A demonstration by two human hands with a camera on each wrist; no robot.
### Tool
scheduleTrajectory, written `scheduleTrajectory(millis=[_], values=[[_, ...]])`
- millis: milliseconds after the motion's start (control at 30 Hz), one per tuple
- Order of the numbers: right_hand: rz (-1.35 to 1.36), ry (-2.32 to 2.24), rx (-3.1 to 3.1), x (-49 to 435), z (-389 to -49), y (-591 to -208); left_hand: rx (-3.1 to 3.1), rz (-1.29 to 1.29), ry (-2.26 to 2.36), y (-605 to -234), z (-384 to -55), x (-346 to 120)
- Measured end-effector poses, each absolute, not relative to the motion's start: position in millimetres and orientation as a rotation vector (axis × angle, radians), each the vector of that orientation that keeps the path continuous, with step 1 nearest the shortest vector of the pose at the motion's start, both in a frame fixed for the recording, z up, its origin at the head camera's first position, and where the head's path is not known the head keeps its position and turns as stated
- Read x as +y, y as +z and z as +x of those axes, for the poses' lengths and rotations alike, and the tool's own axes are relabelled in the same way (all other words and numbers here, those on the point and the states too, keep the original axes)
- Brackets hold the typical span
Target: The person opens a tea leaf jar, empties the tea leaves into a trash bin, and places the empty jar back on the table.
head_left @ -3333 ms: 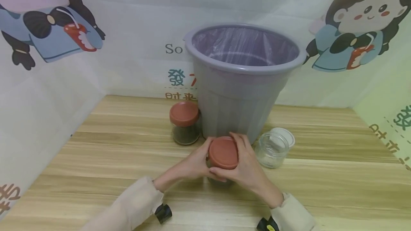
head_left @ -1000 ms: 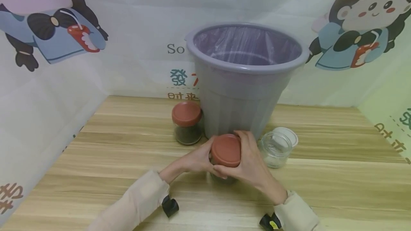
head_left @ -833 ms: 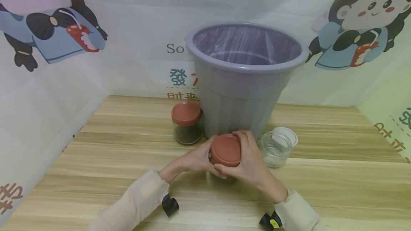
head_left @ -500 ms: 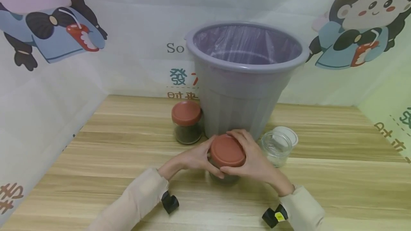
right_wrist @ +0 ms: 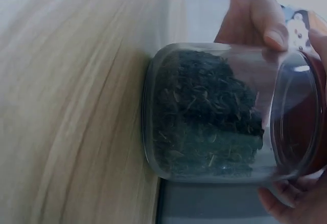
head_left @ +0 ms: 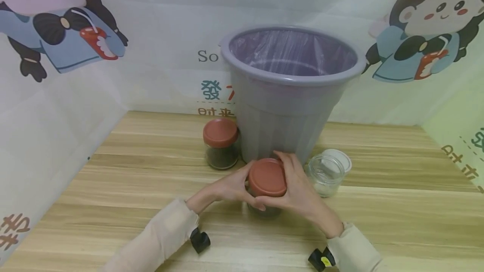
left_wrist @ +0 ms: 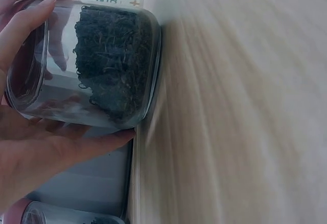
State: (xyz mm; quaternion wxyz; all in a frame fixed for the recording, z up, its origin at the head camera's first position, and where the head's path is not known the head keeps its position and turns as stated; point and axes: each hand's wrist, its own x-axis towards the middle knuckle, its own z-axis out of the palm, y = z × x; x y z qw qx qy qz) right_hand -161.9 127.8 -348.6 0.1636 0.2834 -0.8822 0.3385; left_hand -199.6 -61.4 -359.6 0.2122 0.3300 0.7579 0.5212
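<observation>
Right hand (head_left: 297, 187) shifted slightly since last frame, lid (head_left: 267, 176) grasped by its fingers (head_left: 289, 168). Jar (left_wrist: 108, 64) gripped on tabletop (head_left: 162, 137) by left hand (head_left: 234, 187); dark leaves (right_wrist: 202, 114) shown clearly only in wrist views.

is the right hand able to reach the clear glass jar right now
Probably yes: the clear glass jar stands close beside the right hand, nothing visible between, though that hand must first release the red lid it grips.
</observation>
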Motion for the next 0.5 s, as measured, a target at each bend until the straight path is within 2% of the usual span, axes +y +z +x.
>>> scheduleTrajectory(millis=[167,500], values=[[0.769,0.866,-2.429,124.3,-162.5,-351.7,2.115,0.938,1.453,-360.6,-199.2,-60.8],[0.977,1.066,-2.498,135.3,-167.4,-345.4,2.1,0.928,1.458,-360.3,-198.9,-60.6]])
